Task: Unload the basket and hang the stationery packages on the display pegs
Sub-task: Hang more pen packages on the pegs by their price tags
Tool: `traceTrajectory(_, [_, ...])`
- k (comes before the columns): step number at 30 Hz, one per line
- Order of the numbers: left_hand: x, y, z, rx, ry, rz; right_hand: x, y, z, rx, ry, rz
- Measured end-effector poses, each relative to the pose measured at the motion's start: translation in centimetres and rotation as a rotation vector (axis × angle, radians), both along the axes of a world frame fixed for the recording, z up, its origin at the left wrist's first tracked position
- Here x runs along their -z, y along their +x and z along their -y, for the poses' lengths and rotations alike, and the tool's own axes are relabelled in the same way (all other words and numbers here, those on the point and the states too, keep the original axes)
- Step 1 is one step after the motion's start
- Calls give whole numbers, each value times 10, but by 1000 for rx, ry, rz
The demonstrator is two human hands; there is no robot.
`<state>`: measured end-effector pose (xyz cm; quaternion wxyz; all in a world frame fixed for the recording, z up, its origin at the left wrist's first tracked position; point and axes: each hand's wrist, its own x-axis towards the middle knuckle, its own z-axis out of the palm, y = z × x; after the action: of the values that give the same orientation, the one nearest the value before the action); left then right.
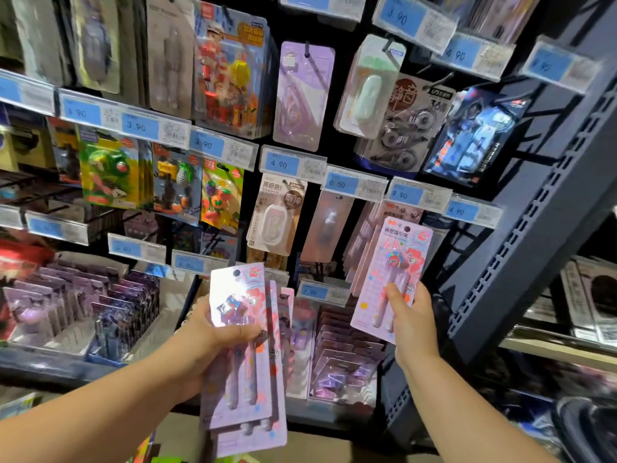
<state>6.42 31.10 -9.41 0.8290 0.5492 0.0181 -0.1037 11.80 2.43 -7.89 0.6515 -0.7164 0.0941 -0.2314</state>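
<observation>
Right hand (410, 316) is pinching one pink pen pkg (389, 262) by its lower half, thumb on the front, fingers behind. It's holding it up in front of the matching pink pkgs (362, 235) hanging under the 9.90 price tag (405, 195). Left hand (197, 342) is gripping the spare stack (245, 362) of the same pkgs lower down, thumb curling across the top card, a few fanning out behind.

Step in hand, as I'm judging it: getting the round hang hole (406, 228) at the card's top onto the peg. The peg tip isn't showing, so it's prob. a matter of feeling for it. Best way: keeping the card upright & square to the peg, bringing the hole level w/ the tip, then pushing straight back. Gripping low is leaving the top free but likely floppy; pinching higher would be steadying it.

Materials: thin glossy card backing, clear plastic blister over two slim pens, a holographic star charm catching light. Flat rectangles w/ rounded corners and slick faces, so the stack could be sliding apart under a loose grip. Shelf upright (534, 212) alongside is dark perforated metal.
</observation>
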Motion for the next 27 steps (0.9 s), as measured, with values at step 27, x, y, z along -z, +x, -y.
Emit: traceTrajectory(27, [0,6,-2,6,17,-2,-20,35,11,44,30,63])
